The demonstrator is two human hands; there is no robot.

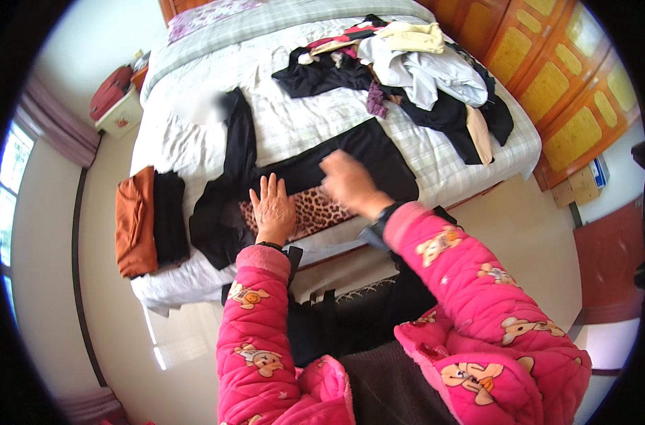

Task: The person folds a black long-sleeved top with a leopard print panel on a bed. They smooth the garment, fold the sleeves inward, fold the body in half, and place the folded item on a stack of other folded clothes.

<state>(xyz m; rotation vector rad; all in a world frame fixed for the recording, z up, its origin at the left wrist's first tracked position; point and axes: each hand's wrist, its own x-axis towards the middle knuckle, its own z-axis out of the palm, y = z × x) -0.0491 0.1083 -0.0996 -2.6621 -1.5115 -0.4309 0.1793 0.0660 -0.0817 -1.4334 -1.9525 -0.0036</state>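
A black long-sleeved garment (pixel 372 152) lies spread along the near side of the bed, one sleeve stretched toward the far side. Along its near edge shows a leopard-print part (pixel 315 210). My left hand (pixel 273 210) lies flat on the print with its fingers spread, holding nothing. Over the garment's middle, to the right, is my right hand (pixel 351 185). Motion smears its fingers, so I cannot make out whether they grip any cloth.
Left of the garment lie a folded orange-brown cloth (pixel 135 223) and a folded black cloth (pixel 169 216). A heap of mixed clothes with a pale grey garment (pixel 429 71) covers the bed's (pixel 195 152) far right. Wooden wardrobe doors (pixel 549 92) stand beyond; a red bag (pixel 111 92) sits on a white cabinet.
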